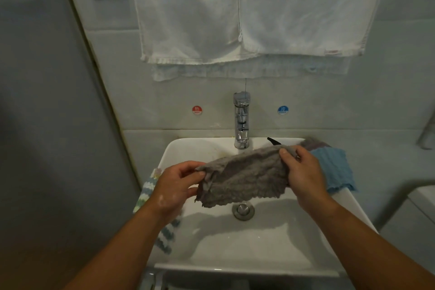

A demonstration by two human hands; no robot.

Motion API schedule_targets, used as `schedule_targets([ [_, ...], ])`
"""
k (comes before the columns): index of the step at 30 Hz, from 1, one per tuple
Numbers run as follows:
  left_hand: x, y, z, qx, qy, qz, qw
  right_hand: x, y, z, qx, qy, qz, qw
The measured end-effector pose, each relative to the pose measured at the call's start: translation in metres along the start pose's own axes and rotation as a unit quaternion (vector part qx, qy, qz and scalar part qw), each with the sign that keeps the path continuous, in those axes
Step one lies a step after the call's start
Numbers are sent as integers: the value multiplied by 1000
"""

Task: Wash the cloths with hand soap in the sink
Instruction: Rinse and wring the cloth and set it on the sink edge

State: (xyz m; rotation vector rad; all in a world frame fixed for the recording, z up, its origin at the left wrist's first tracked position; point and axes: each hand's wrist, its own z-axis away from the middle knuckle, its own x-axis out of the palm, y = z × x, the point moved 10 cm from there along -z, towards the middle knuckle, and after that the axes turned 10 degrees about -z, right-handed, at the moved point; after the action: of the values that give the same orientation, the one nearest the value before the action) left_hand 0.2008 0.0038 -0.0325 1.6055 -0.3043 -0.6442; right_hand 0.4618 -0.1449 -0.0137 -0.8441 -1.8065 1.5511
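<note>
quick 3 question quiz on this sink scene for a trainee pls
1. True or false: the left hand and the right hand both pinch the grey cloth.
2. Which cloth lies on the right rim of the sink? A striped, B blue, C white.
3. Fill in: the sticker left of the tap reads ___.
Key: 1 true; 2 B, the blue cloth; 3 HOT.

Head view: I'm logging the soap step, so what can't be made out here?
All in the head view.
Black tip behind the grey cloth: its body is hidden by the cloth and right hand; soap pump or not, unclear.
Faucet outlet: behind the cloth, so running water cannot be told.
Striped cloth on the sink's left rim: mostly covered by the left hand.
Blue cloth: partly behind the right hand.
</note>
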Motion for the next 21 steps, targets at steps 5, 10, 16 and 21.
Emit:
schedule_targets([
  [5, -4, -1, 1, -13, 67, 4, 998, 2, -1, 4, -12, 1, -5, 1000],
  [10, -17, 12, 8, 27, 218, -113, 969, 5, -13, 11, -66, 20, 26, 997],
  [16, -19, 31, 20, 74, 276, -176, 942, 1, -36, 12, -123, 84, 114, 982],
  [21, -31, 31, 17, 95, 256, -177, 945, -5, -36, 5, -106, 51, 126, 985],
])
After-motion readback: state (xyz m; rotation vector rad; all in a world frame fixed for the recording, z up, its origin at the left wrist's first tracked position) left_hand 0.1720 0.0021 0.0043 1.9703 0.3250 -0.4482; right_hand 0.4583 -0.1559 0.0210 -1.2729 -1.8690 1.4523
